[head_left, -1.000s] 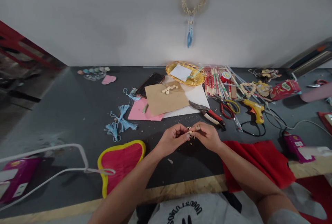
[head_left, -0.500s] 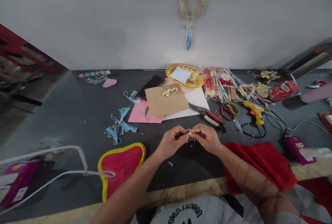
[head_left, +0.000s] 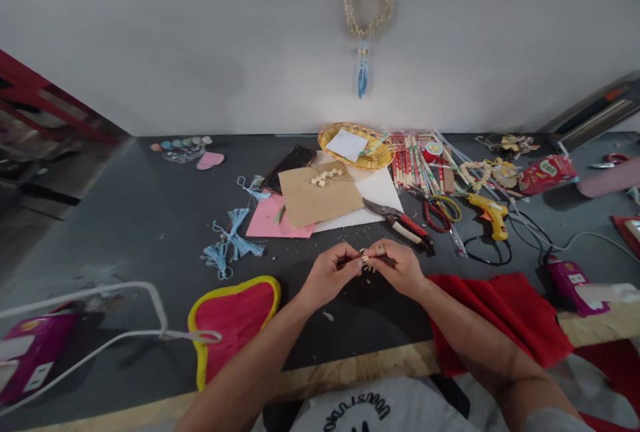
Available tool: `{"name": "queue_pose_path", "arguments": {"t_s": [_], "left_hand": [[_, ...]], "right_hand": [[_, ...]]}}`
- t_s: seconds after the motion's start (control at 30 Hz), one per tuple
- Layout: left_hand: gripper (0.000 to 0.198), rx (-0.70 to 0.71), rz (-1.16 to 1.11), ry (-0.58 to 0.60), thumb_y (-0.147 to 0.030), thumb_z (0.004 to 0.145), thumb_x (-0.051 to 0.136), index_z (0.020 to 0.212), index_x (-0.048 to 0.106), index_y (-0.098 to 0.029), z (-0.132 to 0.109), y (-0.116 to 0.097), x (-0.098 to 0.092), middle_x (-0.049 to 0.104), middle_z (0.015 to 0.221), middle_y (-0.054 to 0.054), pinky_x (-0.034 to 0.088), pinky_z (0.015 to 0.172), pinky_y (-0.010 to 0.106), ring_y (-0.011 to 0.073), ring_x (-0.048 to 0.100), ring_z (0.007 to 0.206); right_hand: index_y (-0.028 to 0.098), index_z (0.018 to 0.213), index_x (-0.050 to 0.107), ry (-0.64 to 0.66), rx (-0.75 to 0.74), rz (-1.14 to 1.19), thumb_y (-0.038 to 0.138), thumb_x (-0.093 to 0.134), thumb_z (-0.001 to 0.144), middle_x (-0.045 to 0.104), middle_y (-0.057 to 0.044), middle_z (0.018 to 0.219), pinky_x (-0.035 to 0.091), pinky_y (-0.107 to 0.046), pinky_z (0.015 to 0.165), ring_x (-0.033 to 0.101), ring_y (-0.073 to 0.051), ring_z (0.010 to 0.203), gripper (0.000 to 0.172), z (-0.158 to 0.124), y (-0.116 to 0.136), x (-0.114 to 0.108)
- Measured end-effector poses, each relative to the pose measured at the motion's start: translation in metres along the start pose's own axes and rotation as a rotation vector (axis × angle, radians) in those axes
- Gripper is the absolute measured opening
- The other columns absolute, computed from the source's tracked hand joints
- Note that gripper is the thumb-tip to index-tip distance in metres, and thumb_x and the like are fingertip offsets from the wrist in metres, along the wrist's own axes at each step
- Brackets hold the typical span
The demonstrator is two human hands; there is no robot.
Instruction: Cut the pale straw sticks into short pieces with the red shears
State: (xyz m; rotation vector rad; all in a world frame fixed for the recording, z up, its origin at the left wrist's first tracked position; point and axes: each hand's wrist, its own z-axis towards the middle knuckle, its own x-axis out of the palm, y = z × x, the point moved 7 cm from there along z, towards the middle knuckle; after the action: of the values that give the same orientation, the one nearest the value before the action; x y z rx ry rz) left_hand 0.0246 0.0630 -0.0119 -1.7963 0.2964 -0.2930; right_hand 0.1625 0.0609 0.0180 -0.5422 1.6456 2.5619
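My left hand (head_left: 331, 274) and my right hand (head_left: 399, 268) meet over the dark table, thumbs and forefingers pinched together. Between the fingertips is a small pale piece (head_left: 365, 259), held by both hands; its exact kind is too small to make out. Several short pale bits (head_left: 369, 271) lie on the table just beneath the fingers. Beyond my hands, a sheet of brown paper (head_left: 320, 202) carries a little cluster of cream pieces (head_left: 326, 177). Red-handled pruning shears (head_left: 400, 224) rest just past my right hand.
A yellow glue gun (head_left: 490, 214), scissors (head_left: 443, 212) and wrapped chopsticks (head_left: 417, 159) lie at the right. Behind the paper stands a wicker basket (head_left: 377, 155). Blue tassels (head_left: 235, 239) and a yellow-edged red cloth (head_left: 235, 315) are at left, red fabric (head_left: 500, 315) by my right forearm.
My hands keep nearly the same pinched pose around the small pale piece. The whole view has shifted very slightly; the other things stay where they were.
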Motion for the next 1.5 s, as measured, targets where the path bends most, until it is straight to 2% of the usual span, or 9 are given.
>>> {"name": "queue_pose_path", "arguments": {"t_s": [0.17,0.43,0.93,1.27,1.4,1.5], "left_hand": [[0.017,0.009,0.019,-0.001,-0.029,0.077,0.063,0.071,0.056,-0.015,0.000,0.000,0.000,0.057,0.064,-0.002,0.037,0.058,0.021,0.0094,0.049,0.059],[0.018,0.039,0.042,0.005,-0.030,0.078,0.063,0.070,0.057,-0.016,0.000,-0.001,0.000,0.058,0.064,-0.002,0.038,0.058,0.022,0.0099,0.050,0.059],[0.018,0.054,0.104,-0.010,-0.031,0.078,0.061,0.070,0.056,-0.016,-0.001,-0.001,0.000,0.057,0.064,-0.001,0.037,0.057,0.022,0.0101,0.049,0.059],[0.018,0.054,0.135,-0.026,-0.031,0.078,0.062,0.069,0.056,-0.016,-0.001,-0.004,-0.001,0.056,0.063,-0.002,0.036,0.055,0.021,0.0096,0.047,0.058],[0.020,0.032,0.105,-0.092,-0.033,0.077,0.063,0.069,0.058,-0.016,0.001,-0.006,-0.007,0.054,0.061,-0.002,0.036,0.055,0.021,0.0099,0.047,0.057],[0.021,0.017,0.068,-0.174,-0.035,0.076,0.065,0.070,0.059,-0.016,0.002,-0.004,-0.016,0.053,0.058,-0.004,0.034,0.052,0.020,0.0092,0.045,0.054]], "right_hand": [[0.021,0.090,0.069,0.002,0.025,0.008,0.026,0.064,0.086,0.070,-0.003,0.082,0.053,-0.025,0.068,0.066,-0.014,0.074,0.009,-0.002,-0.003,0.000],[0.022,0.088,0.070,-0.002,0.159,0.066,0.032,0.066,0.084,0.071,-0.003,0.080,0.053,-0.025,0.062,0.066,-0.014,0.069,0.012,-0.009,-0.018,0.003],[0.022,0.088,0.068,0.000,0.098,0.046,0.029,0.065,0.085,0.070,-0.002,0.080,0.053,-0.026,0.067,0.066,-0.014,0.071,0.008,-0.007,-0.011,0.001],[0.021,0.088,0.068,0.016,0.110,0.028,0.031,0.063,0.086,0.070,-0.003,0.080,0.053,-0.026,0.067,0.065,-0.015,0.071,0.011,-0.006,-0.011,0.001],[0.021,0.096,0.067,0.051,0.093,-0.045,0.029,0.059,0.088,0.071,-0.005,0.087,0.054,-0.030,0.074,0.066,-0.016,0.079,0.013,-0.005,-0.012,0.003],[0.022,0.098,0.066,0.115,0.008,-0.142,0.024,0.052,0.091,0.070,-0.006,0.091,0.054,-0.032,0.078,0.066,-0.017,0.085,0.016,-0.003,-0.010,0.005]]}}
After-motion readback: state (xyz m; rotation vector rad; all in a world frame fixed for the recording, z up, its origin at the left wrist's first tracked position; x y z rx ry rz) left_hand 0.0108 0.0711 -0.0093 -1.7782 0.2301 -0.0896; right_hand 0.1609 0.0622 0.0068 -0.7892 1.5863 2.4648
